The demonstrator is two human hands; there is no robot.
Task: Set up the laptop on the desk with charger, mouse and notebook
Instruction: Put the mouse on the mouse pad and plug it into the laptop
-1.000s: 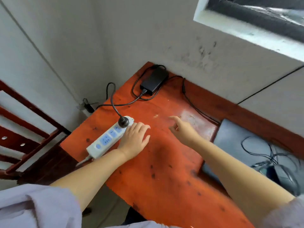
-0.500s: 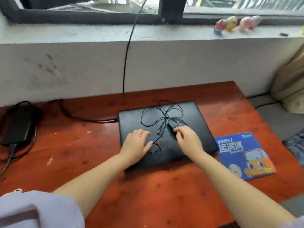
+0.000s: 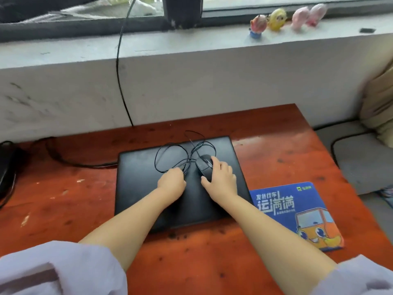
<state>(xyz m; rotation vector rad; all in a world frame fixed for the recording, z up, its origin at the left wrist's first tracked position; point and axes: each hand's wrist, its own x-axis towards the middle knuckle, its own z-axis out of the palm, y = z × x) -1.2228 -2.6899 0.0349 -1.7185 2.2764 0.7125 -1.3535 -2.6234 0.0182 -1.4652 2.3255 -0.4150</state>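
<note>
Both hands have closed in: right hand point(image 3: 221, 179) fingers wrap the mouse point(image 3: 205, 165) atop the shut laptop point(image 3: 138, 177); left hand point(image 3: 172, 183) pinches its cable point(image 3: 168, 150). Lifted carelessly, the loops could tangle.

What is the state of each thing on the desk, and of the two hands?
laptop: lid closed, flat on the desk.
mouse: on the laptop lid, under the right hand.
mouse cable: loose loops on the lid, left hand closed on it.
mouse pad: flat, bare, right of the laptop.
charger: at the left edge, mostly out of view.
</note>
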